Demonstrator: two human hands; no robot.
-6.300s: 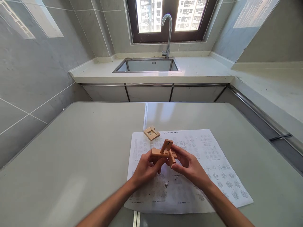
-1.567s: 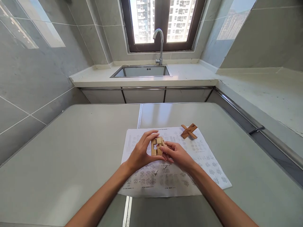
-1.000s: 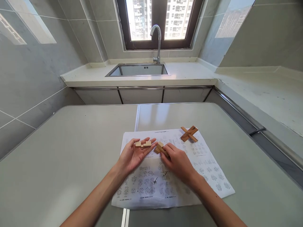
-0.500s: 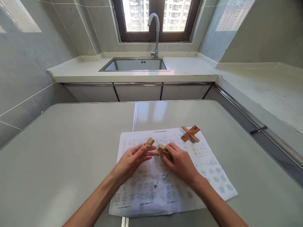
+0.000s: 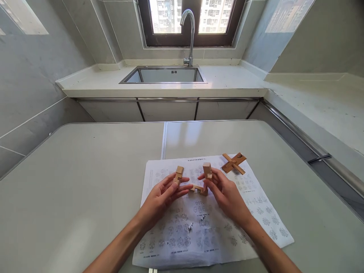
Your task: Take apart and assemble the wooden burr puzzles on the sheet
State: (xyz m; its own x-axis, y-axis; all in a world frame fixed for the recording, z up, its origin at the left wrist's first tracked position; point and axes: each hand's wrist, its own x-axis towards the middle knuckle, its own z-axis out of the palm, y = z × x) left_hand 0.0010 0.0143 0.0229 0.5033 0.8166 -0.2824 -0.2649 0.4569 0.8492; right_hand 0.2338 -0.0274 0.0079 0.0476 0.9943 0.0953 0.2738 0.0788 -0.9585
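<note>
Between thumb and fingers, my left hand (image 5: 166, 191) grips a notched wooden puzzle piece (image 5: 179, 173), tilted upward over the sheet. My right hand (image 5: 224, 189) pinches another wooden puzzle piece (image 5: 207, 168), held upright with its square end on top. Between the two hands, a third notched wooden piece (image 5: 198, 189) shows low down; I cannot tell whether it rests on the paper or against my fingers. Beneath both hands spreads a large printed paper sheet (image 5: 196, 242) with rows of small diagrams. My hands are a short gap apart.
A crossed wooden assembly (image 5: 234, 163) with a dark mark lies on the sheet's far right corner. The pale table (image 5: 85, 182) extends on both sides. Beyond it are a counter with a sink (image 5: 165, 77) and faucet (image 5: 191, 38), and another counter (image 5: 318, 98) on the right.
My right hand has moved slightly right, away from my left, and its wooden piece has turned upright. A notched piece now shows between the hands. The view has shifted slightly.
</note>
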